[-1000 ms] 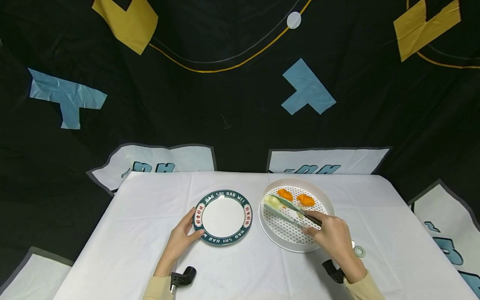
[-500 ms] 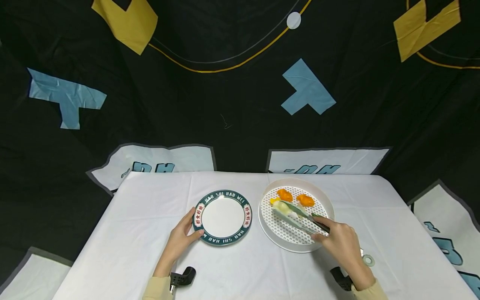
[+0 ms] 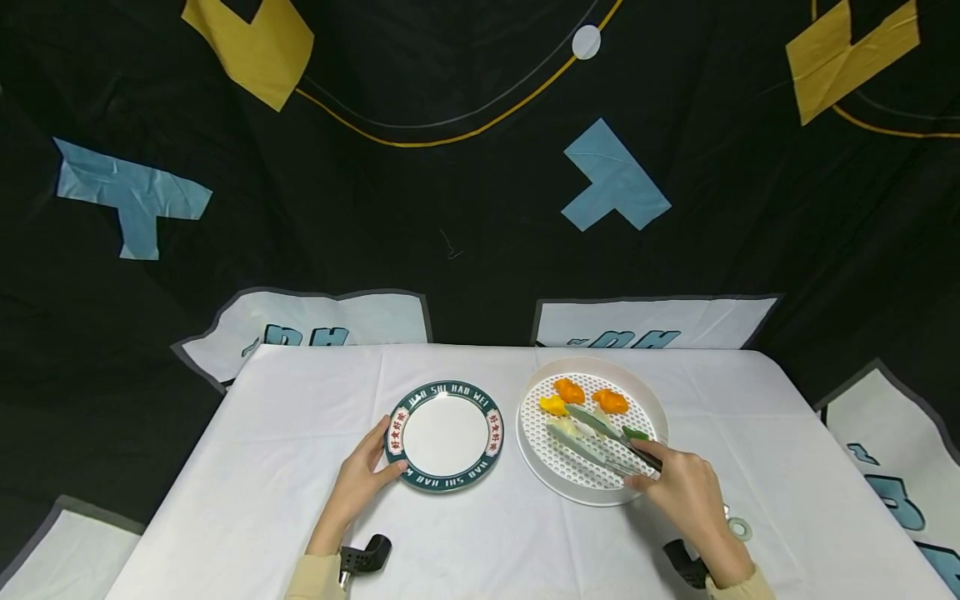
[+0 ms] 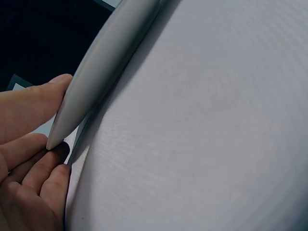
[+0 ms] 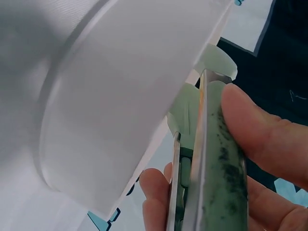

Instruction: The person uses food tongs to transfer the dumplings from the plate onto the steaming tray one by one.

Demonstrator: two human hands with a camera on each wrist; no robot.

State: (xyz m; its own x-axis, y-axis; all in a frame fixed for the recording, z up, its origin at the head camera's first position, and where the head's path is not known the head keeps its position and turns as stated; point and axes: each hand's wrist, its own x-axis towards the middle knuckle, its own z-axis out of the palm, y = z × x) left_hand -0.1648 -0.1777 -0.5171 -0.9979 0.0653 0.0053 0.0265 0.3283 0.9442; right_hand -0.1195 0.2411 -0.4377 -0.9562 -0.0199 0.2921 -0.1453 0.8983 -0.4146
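Note:
My left hand (image 3: 365,463) holds the near-left rim of a white plate (image 3: 445,433) with a green, lettered border. In the left wrist view, thumb and fingers pinch the plate's rim (image 4: 98,72) from either side. My right hand (image 3: 686,483) grips green-and-metal tongs (image 5: 224,163) by the handles. Their pale green tips stand apart, low over a round white perforated tray (image 3: 654,400). A pale yellow-green piece (image 3: 567,427) lies between the tips. Beyond it are a yellow piece (image 3: 553,406) and two orange pieces (image 3: 611,402). Something dark green (image 3: 636,433) shows beside the tongs.
A white cloth (image 3: 480,550) covers the table. The tongs' ring end (image 3: 740,528) sticks out past my right wrist. Behind the table hangs a black backdrop (image 3: 480,233) with blue and yellow shapes.
My right hand and the tongs have moved right and slightly nearer, bringing the pale piece along, then the tips have loosened around it. The yellow piece is uncovered. My left hand stays put.

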